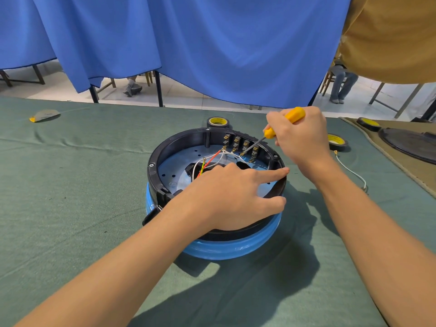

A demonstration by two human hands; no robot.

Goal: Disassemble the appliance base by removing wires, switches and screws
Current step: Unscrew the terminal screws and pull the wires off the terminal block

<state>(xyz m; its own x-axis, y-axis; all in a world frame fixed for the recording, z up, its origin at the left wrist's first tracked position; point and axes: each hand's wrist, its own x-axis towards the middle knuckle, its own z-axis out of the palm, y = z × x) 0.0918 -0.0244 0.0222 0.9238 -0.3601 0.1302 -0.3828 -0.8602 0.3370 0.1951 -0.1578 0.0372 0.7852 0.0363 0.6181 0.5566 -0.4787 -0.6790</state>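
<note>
While the left hand [233, 197] lies open on a round black-and-blue plastic base [154, 171], the right hand's [300, 138] grip clasps a yellow-handled screwdriver [293, 115]. Its tip reaches the black switches [236, 140].

Glossy blue plastic appliance base [236, 250] on matt green cloth [82, 197].

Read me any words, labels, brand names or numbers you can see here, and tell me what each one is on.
Nothing here is legible.
Far tape roll, behind the appliance base: dark print on its yellow core, too blurred to read.
Right tape roll, on the cloth beside the base: print on its yellow core, too blurred.
Grey pad at far left: faint marks, too small.
</note>
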